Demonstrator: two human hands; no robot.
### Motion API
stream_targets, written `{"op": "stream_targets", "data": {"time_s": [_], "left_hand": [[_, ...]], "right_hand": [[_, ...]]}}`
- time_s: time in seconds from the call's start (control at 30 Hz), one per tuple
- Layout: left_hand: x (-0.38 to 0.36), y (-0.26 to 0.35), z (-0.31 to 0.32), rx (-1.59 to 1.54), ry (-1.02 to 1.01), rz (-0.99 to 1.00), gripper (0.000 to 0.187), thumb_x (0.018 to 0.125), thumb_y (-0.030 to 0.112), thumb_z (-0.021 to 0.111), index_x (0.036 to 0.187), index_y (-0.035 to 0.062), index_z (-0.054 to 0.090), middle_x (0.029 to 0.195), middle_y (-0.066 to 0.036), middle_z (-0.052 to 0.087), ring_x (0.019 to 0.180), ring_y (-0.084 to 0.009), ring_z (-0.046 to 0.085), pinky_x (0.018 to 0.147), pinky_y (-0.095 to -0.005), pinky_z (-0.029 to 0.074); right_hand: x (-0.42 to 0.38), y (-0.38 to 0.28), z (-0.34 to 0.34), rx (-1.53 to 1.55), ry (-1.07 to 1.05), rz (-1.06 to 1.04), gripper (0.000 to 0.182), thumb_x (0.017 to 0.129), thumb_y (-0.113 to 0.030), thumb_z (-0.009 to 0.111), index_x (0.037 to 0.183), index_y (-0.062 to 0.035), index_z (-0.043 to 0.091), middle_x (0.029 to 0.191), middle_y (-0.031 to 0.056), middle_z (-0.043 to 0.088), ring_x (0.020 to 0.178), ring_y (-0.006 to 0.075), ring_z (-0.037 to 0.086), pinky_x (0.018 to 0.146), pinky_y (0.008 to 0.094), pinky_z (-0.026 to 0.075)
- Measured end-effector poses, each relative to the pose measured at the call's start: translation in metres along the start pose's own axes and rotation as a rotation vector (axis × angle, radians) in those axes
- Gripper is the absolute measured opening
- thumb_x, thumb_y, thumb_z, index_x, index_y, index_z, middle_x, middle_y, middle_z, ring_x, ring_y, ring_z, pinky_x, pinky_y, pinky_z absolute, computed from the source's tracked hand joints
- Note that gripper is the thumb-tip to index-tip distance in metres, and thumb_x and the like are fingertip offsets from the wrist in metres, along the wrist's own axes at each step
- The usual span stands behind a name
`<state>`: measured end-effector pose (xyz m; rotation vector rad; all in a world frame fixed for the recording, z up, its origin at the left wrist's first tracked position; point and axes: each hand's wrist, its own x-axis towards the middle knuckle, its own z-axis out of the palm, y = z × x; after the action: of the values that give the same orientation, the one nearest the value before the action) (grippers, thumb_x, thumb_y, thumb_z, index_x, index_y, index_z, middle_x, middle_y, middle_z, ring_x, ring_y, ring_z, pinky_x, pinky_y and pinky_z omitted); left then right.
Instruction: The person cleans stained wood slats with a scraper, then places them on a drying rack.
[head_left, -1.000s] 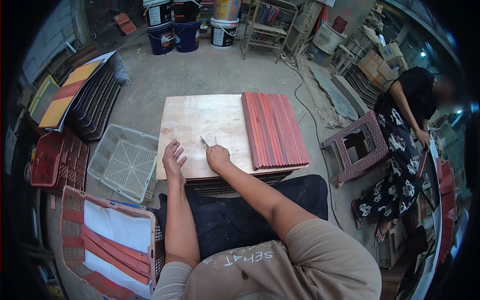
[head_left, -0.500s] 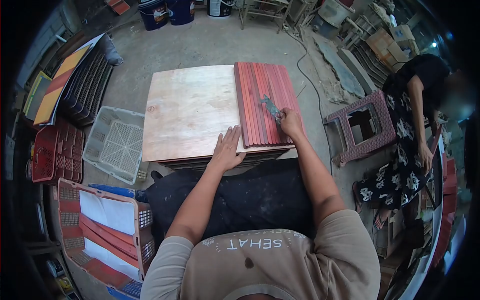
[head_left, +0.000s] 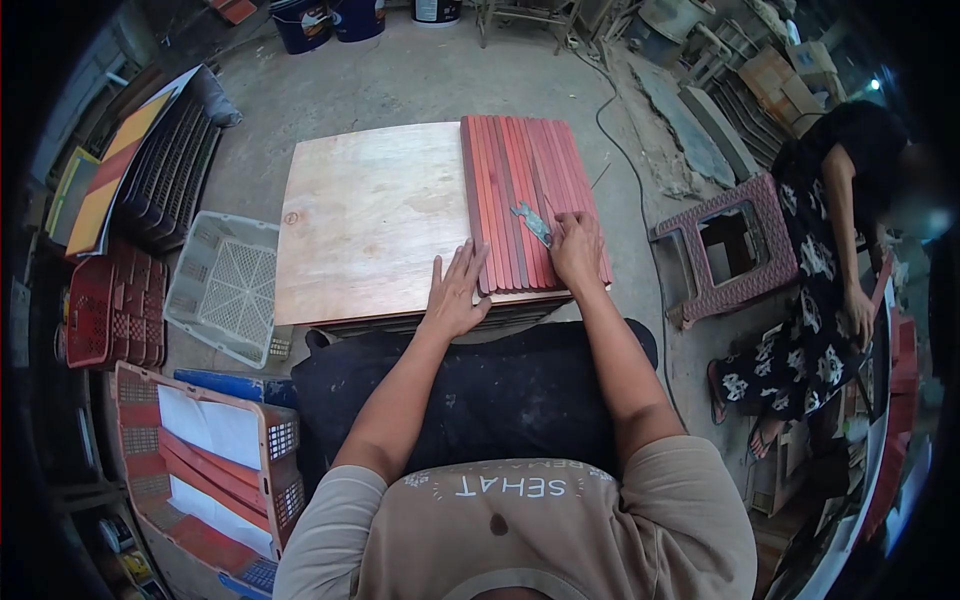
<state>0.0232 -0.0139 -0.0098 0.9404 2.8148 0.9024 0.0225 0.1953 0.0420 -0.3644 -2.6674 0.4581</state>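
Observation:
Red-painted wooden slats [head_left: 515, 165] lie side by side on the right part of a pale plywood board [head_left: 370, 220]. My right hand [head_left: 578, 252] is closed at the near half of the slats, gripping a putty knife [head_left: 532, 224] whose blade is smeared with grey-green paste. The knife's handle is mostly hidden by my fingers. My left hand [head_left: 457, 297] rests with fingers apart on the board's near edge, its fingertips against the leftmost slat.
On my left stand a whitish plastic crate [head_left: 225, 285], a red crate [head_left: 115, 305] and an orange-brown crate [head_left: 270, 430] holding red strips. At right are a woven-pattern stool [head_left: 775, 240] and another person [head_left: 800, 300] bending down. A cable [head_left: 625, 150] crosses the floor.
My right hand has turned, its fingers now reaching farther over the slats, and the putty knife has shifted slightly toward me. My left fingertips have moved up against the slats' edge.

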Motion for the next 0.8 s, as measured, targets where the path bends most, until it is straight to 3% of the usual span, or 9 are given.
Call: {"op": "stream_targets", "data": {"time_s": [0.27, 0.43, 0.53, 0.63, 0.73, 0.77, 0.8], "left_hand": [[-0.011, 0.004, -0.006, 0.019, 0.057, -0.055, 0.080, 0.068, 0.021, 0.059, 0.137, 0.0124, 0.020, 0.141, -0.014, 0.024, 0.130, -0.0301, 0.022, 0.104, -0.0521, 0.013], [-0.017, 0.004, -0.016, 0.032, 0.089, -0.195, 0.071, 0.069, 0.020, 0.056, 0.133, 0.0068, 0.029, 0.140, -0.016, 0.023, 0.131, -0.0304, 0.020, 0.104, -0.0546, 0.012], [-0.019, -0.008, -0.004, 0.087, 0.096, -0.321, 0.062, 0.070, 0.019, 0.054, 0.127, 0.0029, 0.037, 0.137, -0.019, 0.028, 0.127, -0.0327, 0.027, 0.104, -0.0493, 0.018], [-0.013, -0.018, -0.002, -0.276, 0.363, -0.365, 0.052, 0.071, 0.017, 0.052, 0.120, -0.0003, 0.046, 0.126, -0.022, 0.043, 0.118, -0.0361, 0.040, 0.099, -0.0416, 0.030], [-0.007, -0.027, -0.016, -0.590, 0.397, -0.592, 0.046, 0.072, 0.018, 0.051, 0.112, -0.0037, 0.051, 0.110, -0.024, 0.054, 0.104, -0.0397, 0.050, 0.092, -0.0382, 0.037], [-0.003, -0.038, -0.006, -0.579, 0.508, -0.616, 0.038, 0.075, 0.020, 0.050, 0.103, -0.0036, 0.056, 0.095, -0.018, 0.061, 0.088, -0.0315, 0.057, 0.077, -0.0357, 0.045], [-0.001, -0.047, -0.001, -0.729, 0.501, -0.648, 0.036, 0.076, 0.021, 0.049, 0.101, -0.0028, 0.056, 0.091, -0.015, 0.061, 0.083, -0.0270, 0.056, 0.071, -0.0332, 0.044]], "right_hand": [[-0.023, -0.041, 0.002, 0.184, 0.007, -0.239, 0.022, 0.076, -0.005, 0.054, 0.097, -0.0026, 0.059, 0.099, 0.0151, 0.054, 0.095, 0.0320, 0.050, 0.078, 0.0434, 0.038], [-0.042, -0.067, 0.004, 0.278, 0.016, -0.331, 0.019, 0.078, -0.001, 0.050, 0.094, 0.0002, 0.058, 0.086, 0.0196, 0.056, 0.085, 0.0362, 0.054, 0.076, 0.0438, 0.042], [-0.056, -0.079, 0.023, 0.391, -0.118, -0.246, 0.018, 0.077, 0.000, 0.049, 0.094, 0.0025, 0.057, 0.084, 0.0214, 0.057, 0.084, 0.0385, 0.056, 0.075, 0.0453, 0.043], [-0.054, -0.101, 0.038, 0.134, -0.277, -0.189, 0.018, 0.078, -0.007, 0.050, 0.092, 0.0035, 0.055, 0.082, 0.0256, 0.058, 0.080, 0.0407, 0.057, 0.072, 0.0445, 0.046], [-0.044, -0.110, 0.064, -0.060, -0.357, -0.166, 0.024, 0.077, -0.015, 0.054, 0.091, 0.0043, 0.053, 0.087, 0.0272, 0.055, 0.081, 0.0408, 0.057, 0.070, 0.0452, 0.048], [-0.042, -0.116, 0.070, -0.109, -0.332, -0.181, 0.025, 0.077, -0.016, 0.055, 0.091, 0.0041, 0.053, 0.090, 0.0265, 0.054, 0.083, 0.0406, 0.057, 0.070, 0.0453, 0.048], [-0.039, -0.120, 0.075, -0.159, -0.308, -0.198, 0.026, 0.077, -0.017, 0.056, 0.091, 0.0040, 0.052, 0.093, 0.0258, 0.053, 0.084, 0.0403, 0.057, 0.071, 0.0455, 0.048]]}}
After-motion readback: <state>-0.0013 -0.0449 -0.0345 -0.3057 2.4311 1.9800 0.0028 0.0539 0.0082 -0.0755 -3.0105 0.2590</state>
